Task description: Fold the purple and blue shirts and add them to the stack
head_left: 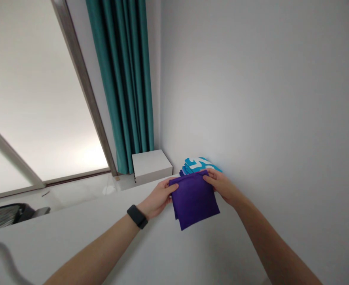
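Watch [137,216] on left wrist, nearest me. I see left hand [158,200] pinching left edge of folded purple cloth [194,200], right hand [222,184] pinching its top right corner, both closed on it. Cloth held just in front of folded cloth stack [200,164]. White box [151,165] left of stack, teal curtain [127,79] behind-left.

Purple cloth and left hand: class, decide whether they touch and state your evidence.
Touching. The head view shows the left hand gripping the purple cloth at its upper left corner, thumb lying over the edge.
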`<action>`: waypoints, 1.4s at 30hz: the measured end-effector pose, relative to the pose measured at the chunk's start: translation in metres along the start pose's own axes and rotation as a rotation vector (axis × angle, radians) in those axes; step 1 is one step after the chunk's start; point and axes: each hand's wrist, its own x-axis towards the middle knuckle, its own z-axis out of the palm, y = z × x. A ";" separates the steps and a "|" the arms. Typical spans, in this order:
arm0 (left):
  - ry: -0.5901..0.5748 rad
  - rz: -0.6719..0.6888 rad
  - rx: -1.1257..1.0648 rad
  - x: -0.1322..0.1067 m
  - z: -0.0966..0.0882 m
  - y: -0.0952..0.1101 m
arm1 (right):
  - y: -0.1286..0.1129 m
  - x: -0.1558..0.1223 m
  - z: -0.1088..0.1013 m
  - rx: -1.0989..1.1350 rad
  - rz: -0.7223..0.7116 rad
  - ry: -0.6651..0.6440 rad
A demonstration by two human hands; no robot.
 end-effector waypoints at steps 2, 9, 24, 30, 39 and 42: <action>0.008 0.017 0.000 0.025 0.008 0.008 | -0.013 0.019 -0.016 -0.052 -0.023 0.049; 0.155 0.020 -0.003 0.112 0.019 0.023 | -0.038 0.098 -0.048 -0.398 0.010 0.192; 0.148 -0.072 -0.007 0.124 -0.008 -0.020 | 0.016 0.126 -0.060 -0.751 -0.129 0.303; 0.109 -0.094 -0.015 0.125 0.009 -0.032 | 0.029 0.073 -0.072 -0.725 -0.225 0.355; 0.121 -0.093 -0.047 0.118 0.019 -0.018 | 0.061 0.036 -0.056 -0.056 0.078 0.534; 0.138 -0.081 -0.042 0.117 0.023 -0.012 | 0.053 0.026 -0.049 0.062 0.150 0.415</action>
